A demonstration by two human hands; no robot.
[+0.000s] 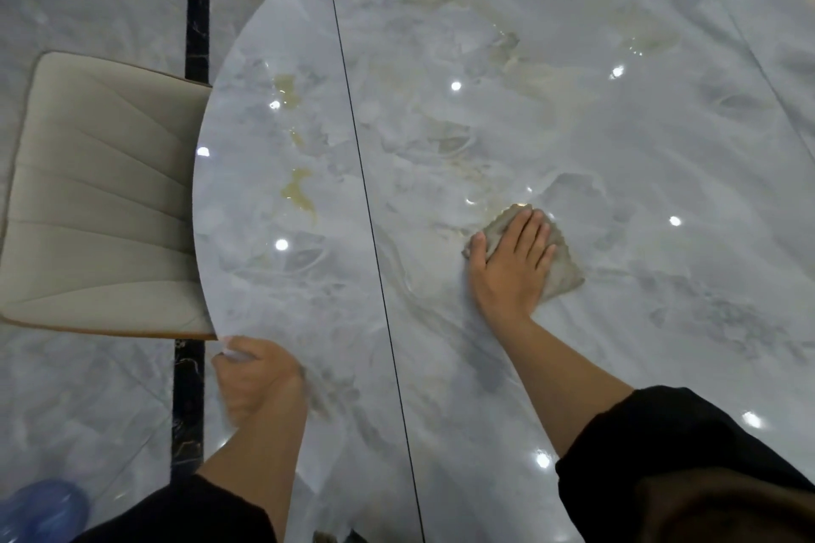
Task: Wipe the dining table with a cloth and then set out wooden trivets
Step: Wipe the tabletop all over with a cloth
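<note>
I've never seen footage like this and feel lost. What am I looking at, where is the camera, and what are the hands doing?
There is no machine here. These are a person's two bare hands, seen in one picture from a camera worn on the head and looking down. The right hand lies flat on a grey cloth, pressing it onto the glossy marble table. The left hand is at the table's near edge. It is blurred, so I cannot tell whether it grips anything. Yellowish smears show on the table's left part. A beige chair stands at the left.
</note>
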